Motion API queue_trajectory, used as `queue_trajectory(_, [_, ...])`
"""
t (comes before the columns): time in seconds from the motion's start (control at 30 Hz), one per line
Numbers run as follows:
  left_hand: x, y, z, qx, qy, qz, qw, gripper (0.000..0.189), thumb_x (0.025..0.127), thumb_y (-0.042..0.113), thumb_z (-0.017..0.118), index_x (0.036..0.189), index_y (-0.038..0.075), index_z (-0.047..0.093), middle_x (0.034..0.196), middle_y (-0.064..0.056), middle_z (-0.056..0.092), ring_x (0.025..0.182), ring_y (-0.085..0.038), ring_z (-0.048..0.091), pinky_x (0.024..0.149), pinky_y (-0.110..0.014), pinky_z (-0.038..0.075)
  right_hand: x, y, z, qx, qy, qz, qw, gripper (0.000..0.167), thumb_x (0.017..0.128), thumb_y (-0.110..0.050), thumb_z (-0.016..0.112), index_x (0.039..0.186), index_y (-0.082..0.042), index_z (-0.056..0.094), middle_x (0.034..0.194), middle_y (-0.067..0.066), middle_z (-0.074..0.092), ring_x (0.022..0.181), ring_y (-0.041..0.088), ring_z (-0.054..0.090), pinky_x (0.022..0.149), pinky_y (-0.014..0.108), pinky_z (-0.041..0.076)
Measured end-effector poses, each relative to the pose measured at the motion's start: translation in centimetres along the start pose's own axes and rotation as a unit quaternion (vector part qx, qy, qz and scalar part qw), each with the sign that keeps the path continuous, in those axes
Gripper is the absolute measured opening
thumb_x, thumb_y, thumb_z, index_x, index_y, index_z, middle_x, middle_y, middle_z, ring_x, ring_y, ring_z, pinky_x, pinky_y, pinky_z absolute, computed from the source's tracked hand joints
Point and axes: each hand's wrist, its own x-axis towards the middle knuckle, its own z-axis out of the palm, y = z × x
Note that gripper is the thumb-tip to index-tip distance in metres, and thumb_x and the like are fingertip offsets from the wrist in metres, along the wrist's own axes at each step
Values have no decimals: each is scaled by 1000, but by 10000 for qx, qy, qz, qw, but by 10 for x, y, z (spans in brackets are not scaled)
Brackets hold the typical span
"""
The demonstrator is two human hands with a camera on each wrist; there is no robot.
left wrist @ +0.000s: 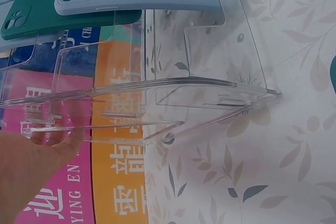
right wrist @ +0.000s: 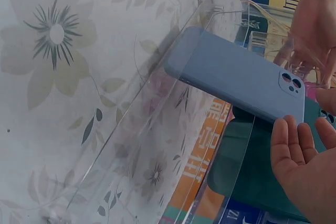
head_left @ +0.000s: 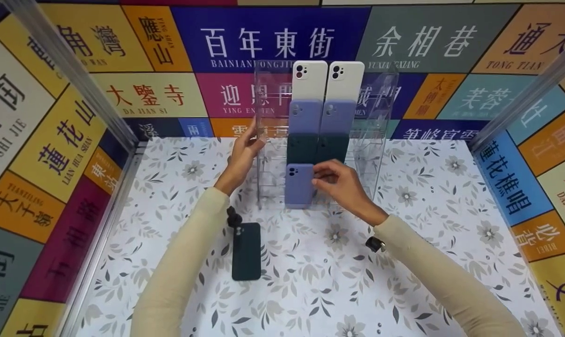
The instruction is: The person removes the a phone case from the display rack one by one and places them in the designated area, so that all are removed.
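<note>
Lavender phone case [head_left: 299, 186] sits in the lowest front tier of a clear acrylic stand [head_left: 272, 161]. The right hand's [head_left: 342, 183] relaxed, parted fingers meet its right edge; the left hand [head_left: 241, 158] grips the stand's left side. Floral tabletop [head_left: 441, 243] separates stand from printed right wall [head_left: 525, 178].

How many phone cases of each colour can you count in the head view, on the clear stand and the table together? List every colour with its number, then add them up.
White phone cases: 2
Lavender phone cases: 3
Dark green phone cases: 3
Total: 8
</note>
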Motion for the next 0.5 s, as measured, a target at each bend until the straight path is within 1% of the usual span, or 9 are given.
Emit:
queue_trajectory(0.03, [0, 0, 0, 8, -4, 7, 10000, 70, 114, 19, 57, 176, 25, 27, 173, -19, 40, 149, -38, 51, 126, -54, 41, 1, 0, -1, 18, 2, 20, 10000, 28, 99, -1, 81, 126, 5, 77, 120, 22, 70, 108, 35, 73, 89, 25, 60])
queue_trajectory(0.23, [-1, 0, 1, 9, -22, 60, 10000, 71, 114, 16, 57, 177, 24, 25, 167, -20, 46, 146, -42, 52, 125, -53, 42, 5, 2, -4, -7, 6, 63, 10000, 29, 99, -1, 81, 127, 5, 76, 119, 22, 69, 106, 34, 73, 87, 23, 60])
queue_trajectory(0.33, [0, 0, 1, 26, -22, 24, 10000, 71, 114, 19, 58, 177, 24, 25, 167, -19, 46, 145, -39, 53, 125, -53, 42, 7, 2, -5, -43, 32, 100, 9999, 31, 99, -2, 81, 129, 4, 76, 119, 21, 69, 105, 33, 73, 86, 22, 60])
queue_trajectory(0.43, [-1, 1, 1, 36, 0, -22, 10000, 72, 113, 20, 58, 177, 25, 25, 166, -18, 47, 143, -34, 55, 125, -52, 43, 8, 2, -5, -97, -4, 153, 9998, 35, 99, -1, 81, 133, 3, 74, 122, 21, 70, 106, 32, 73, 86, 22, 60])
queue_trajectory(0.5, [-1, 1, 1, 12, 2, -42, 10000, 71, 113, 20, 58, 177, 25, 25, 165, -17, 48, 143, -33, 55, 125, -51, 43, 8, 1, -4, -147, -34, 174, 9997, 37, 99, 0, 80, 135, 3, 73, 125, 21, 71, 106, 31, 74, 87, 23, 61])
